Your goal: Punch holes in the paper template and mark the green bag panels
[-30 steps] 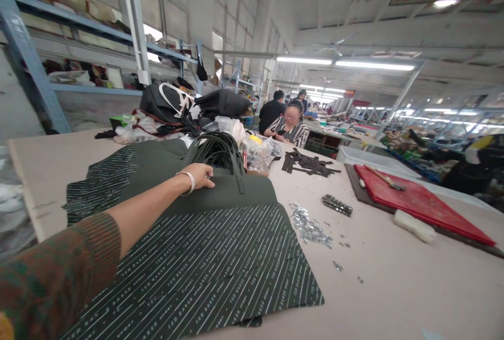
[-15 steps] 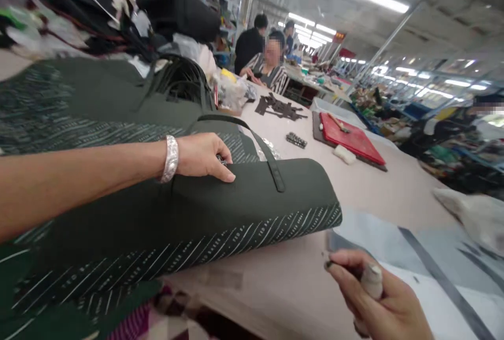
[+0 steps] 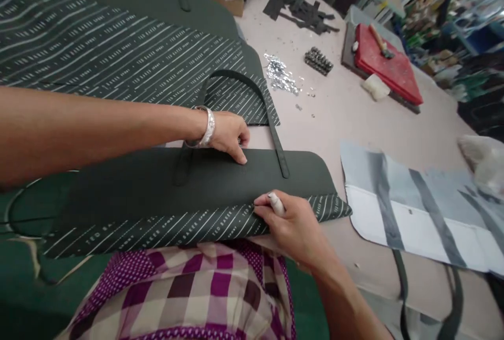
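Note:
A dark green panel [image 3: 149, 177] with a striped, lettered lining edge [image 3: 165, 229] lies along the table's near edge. My left hand [image 3: 232, 135] rests at its upper edge, fingers curled over something I cannot make out, thumb on the panel. A strap [image 3: 275, 140] loops up from the panel beside that hand. My right hand [image 3: 291, 219] is closed around a small white tool [image 3: 276, 204], its fingertips pinched at the border of the striped lining; anything between the tips is hidden.
More striped panels [image 3: 129, 61] lie at the left. Small silver pieces [image 3: 281, 74], a dark block of parts [image 3: 318, 61], black strips [image 3: 299, 9] and a red pad [image 3: 389, 67] with a hammer [image 3: 380, 40] lie beyond. A grey-white panel [image 3: 425, 214] is at right.
My right hand has moved left from beside the panel onto its striped edge. My left hand stays at the upper edge. The view has tilted down.

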Demonstrator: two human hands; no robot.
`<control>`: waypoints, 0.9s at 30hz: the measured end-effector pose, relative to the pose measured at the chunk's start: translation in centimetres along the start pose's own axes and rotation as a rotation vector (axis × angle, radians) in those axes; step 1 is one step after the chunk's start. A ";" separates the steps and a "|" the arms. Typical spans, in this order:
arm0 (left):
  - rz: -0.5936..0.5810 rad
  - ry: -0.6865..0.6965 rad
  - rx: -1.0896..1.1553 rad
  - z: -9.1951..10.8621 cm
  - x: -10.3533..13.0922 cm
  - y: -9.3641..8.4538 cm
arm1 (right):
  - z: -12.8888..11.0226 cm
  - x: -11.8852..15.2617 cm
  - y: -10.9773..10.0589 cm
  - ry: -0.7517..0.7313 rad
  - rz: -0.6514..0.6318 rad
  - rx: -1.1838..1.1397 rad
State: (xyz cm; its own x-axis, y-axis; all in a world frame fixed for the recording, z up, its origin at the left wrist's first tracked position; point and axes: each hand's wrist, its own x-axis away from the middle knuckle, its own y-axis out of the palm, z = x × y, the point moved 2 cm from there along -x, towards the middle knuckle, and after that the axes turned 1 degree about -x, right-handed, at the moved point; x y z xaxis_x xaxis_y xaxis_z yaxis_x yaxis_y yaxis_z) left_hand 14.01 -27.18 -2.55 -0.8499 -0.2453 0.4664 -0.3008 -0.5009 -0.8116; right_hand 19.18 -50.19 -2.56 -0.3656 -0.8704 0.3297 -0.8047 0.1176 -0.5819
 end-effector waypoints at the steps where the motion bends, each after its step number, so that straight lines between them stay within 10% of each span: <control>1: -0.024 0.015 0.010 0.0 -0.1 -0.1 | -0.2 -0.2 0.0 0.003 -0.010 0.001; 27: -0.707 0.034 0.726 -0.1 2.9 1.7 | -1.2 -0.7 1.8 -0.123 -0.069 0.091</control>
State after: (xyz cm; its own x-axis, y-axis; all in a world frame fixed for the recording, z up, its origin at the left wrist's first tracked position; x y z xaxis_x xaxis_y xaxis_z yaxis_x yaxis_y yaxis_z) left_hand 10.98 -28.64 -2.61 -0.5943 0.3210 0.7374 -0.4134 -0.9084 0.0622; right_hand 17.46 -48.79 -2.94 -0.2469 -0.9274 0.2811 -0.7783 0.0170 -0.6276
